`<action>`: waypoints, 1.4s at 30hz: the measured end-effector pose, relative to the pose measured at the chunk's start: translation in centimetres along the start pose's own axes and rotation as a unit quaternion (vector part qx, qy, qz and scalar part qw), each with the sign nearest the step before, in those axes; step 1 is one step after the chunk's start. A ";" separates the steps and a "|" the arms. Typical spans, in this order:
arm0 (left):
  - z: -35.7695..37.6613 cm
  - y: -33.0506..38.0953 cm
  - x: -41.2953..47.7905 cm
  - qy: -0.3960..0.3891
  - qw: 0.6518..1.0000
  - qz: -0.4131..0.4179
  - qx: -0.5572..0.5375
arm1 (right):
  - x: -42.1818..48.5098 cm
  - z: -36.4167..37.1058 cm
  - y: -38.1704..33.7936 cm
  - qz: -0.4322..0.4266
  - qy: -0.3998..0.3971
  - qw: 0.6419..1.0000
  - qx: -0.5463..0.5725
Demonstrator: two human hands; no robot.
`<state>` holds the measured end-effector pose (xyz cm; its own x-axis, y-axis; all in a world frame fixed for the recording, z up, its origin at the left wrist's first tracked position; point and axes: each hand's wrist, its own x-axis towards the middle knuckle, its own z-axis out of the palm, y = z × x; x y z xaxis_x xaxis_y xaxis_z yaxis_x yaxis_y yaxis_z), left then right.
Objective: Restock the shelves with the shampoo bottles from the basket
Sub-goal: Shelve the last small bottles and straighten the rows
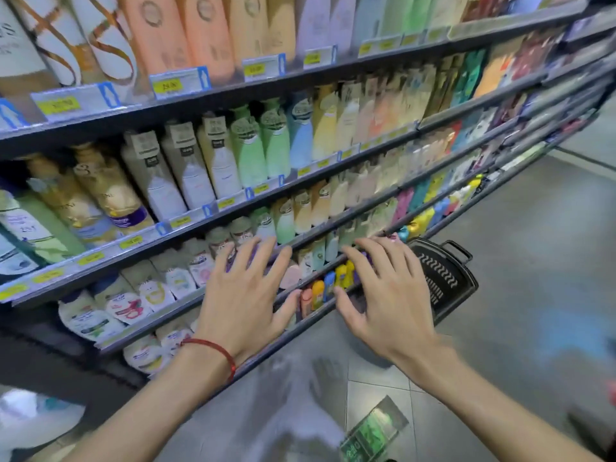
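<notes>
Both hands empty, midway between shelf and basket.
The left hand (243, 295) and right hand (383, 295) hover wide open, holding nothing, before the shelves (233, 91) at twelve o'clock, where the rows of shampoo bottles (186, 171) look nearly full. The black basket (446, 278) sits on the floor at three o'clock of the right hand; I cannot tell what remains inside. A green packet (373, 431) lies at six o'clock, out of the way.

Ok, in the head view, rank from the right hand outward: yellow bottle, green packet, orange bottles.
From the right hand:
1. yellow bottle, just left of it.
2. green packet, below, nearer the viewer.
3. orange bottles, far upper left.
</notes>
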<state>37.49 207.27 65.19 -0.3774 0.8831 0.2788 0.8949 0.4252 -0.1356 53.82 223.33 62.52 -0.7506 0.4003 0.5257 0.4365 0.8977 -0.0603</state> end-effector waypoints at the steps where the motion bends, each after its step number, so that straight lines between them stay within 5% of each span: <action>1: 0.7 1.9 1.1 -0.002 1.000 0.003 -0.007 | -0.7 0.1 2.0 0.006 -0.015 1.000 -0.004; 9: 5.5 16.7 9.5 -0.051 0.998 0.009 -0.047 | -5.5 0.8 19.0 0.025 -0.101 0.994 -0.030; 18: 11.4 25.9 19.1 -0.109 0.992 0.033 -0.054 | -5.9 5.1 33.7 0.061 -0.126 0.990 -0.030; 30: 24.0 30.3 36.3 -0.174 0.981 -0.019 -0.082 | 2.9 16.2 49.6 0.044 -0.177 0.982 -0.041; 42: 36.2 33.7 41.9 -0.212 0.962 -0.157 -0.076 | 10.0 30.3 60.0 -0.095 -0.288 0.952 0.025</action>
<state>43.21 265.83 37.91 -0.6694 0.7308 -0.1338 0.7330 0.6790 0.0412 57.47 286.80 38.41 -0.9677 0.2511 -0.0216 0.2519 0.9659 -0.0591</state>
